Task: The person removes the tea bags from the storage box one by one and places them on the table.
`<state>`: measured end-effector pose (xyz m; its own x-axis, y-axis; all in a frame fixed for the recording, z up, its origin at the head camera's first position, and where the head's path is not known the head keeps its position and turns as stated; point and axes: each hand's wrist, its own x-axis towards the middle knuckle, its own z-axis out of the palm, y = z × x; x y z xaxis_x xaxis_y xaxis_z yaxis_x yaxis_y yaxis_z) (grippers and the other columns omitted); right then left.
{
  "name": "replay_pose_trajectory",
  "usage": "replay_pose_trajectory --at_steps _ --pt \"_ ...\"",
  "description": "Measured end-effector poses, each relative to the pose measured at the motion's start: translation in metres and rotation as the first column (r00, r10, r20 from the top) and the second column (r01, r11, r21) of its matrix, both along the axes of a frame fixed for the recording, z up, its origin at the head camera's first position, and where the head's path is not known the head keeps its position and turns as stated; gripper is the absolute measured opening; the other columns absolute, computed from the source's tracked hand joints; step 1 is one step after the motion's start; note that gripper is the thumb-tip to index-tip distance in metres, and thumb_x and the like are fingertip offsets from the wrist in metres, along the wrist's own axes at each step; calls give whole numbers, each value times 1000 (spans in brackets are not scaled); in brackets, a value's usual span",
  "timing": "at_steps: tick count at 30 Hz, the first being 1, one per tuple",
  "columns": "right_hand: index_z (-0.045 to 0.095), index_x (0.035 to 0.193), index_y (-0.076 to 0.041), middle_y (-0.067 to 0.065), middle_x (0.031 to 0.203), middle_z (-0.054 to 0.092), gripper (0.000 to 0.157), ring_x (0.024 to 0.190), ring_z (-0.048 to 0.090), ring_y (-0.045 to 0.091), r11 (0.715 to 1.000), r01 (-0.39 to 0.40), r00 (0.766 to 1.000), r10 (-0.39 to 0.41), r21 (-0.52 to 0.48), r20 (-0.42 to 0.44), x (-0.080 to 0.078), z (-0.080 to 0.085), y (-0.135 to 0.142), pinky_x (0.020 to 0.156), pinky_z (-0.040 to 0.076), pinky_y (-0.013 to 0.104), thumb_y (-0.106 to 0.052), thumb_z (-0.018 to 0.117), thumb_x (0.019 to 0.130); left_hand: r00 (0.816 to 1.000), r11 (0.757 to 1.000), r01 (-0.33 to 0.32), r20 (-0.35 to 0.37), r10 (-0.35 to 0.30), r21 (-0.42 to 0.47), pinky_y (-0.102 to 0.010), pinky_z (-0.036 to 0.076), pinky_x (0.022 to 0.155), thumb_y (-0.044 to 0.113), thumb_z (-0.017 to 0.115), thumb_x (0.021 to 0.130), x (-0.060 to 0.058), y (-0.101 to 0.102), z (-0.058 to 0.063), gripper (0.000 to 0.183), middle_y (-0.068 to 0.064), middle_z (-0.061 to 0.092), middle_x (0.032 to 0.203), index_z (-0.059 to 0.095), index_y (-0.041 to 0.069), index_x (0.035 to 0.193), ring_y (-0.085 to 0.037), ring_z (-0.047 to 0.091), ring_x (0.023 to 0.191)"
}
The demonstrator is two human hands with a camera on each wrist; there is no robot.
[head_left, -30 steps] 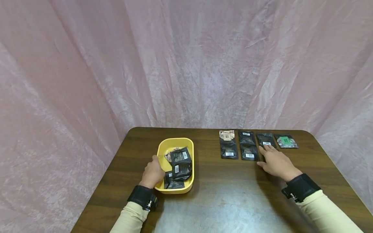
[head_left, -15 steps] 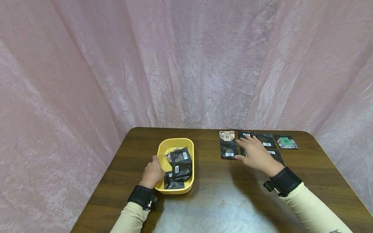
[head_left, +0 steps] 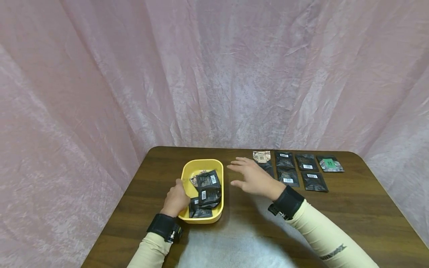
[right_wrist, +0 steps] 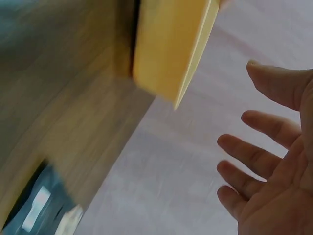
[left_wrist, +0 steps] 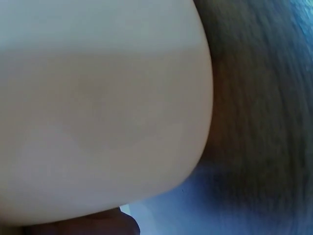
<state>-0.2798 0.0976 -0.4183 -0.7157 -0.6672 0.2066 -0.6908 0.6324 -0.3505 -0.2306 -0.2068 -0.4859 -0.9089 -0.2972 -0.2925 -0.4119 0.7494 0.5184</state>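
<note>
A yellow plastic basin (head_left: 218,214) holds several black sachets (head_left: 208,194), some with white barcode labels. My left hand (head_left: 175,200) grips its left rim, fingers curled over the edge; in the left wrist view the palm fills most of the picture. To the basin's right, my right hand (head_left: 256,178) hovers over the table with fingers spread and nothing in them. The right wrist view shows those straight fingers (right_wrist: 252,154) pointing toward the basin's side (right_wrist: 166,49). Partly behind the right hand lies a sachet with a floral, cream-labelled front (head_left: 262,156).
Several sachets form two rows at the back right of the brown wooden table (head_left: 355,208). One has a green label (head_left: 330,163); a barcoded black one (head_left: 314,181) lies at the front of that group. A pink curtain (head_left: 214,74) hangs behind the table.
My right hand has let go of a black sachet at the right end of the front row and swept left toward the basin. My left hand and the basin have stayed put.
</note>
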Motion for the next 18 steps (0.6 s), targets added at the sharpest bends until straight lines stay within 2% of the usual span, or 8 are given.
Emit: replay_pose_trajectory --at_steps 5,9,14,18 --pt "65 145 -7 17 151 64 58 146 56 35 985 -144 988 148 90 -38 2 -5 -39 124 41 51 -31 80 95 1000 1000 0 -4 0 -18 -39 57 65 1 72 90 -1 0 -1 69 -27 66 114 36 -1 149 -31 67 86" --pt "67 143 -10 12 148 66 53 142 61 28 959 -213 972 228 188 -61 4 -14 -64 121 46 46 -30 79 95 1000 999 13 -18 -13 -41 -40 56 65 2 73 89 -2 -1 -1 68 -26 67 112 38 -1 147 -32 67 86" --pt "68 142 -12 10 146 68 52 138 64 26 926 -240 965 260 293 -33 10 -26 -82 119 48 44 -31 80 95 999 998 31 -29 -33 -45 -41 55 65 3 73 88 -1 1 -3 70 -27 68 111 38 -1 148 -32 67 84" --pt "70 141 -17 6 142 70 55 130 68 23 897 -220 971 238 382 -1 12 -34 -89 115 49 42 -37 82 91 999 998 35 -29 -36 -45 -39 54 62 3 72 88 -1 1 -5 74 -27 68 111 35 -1 152 -31 67 82"
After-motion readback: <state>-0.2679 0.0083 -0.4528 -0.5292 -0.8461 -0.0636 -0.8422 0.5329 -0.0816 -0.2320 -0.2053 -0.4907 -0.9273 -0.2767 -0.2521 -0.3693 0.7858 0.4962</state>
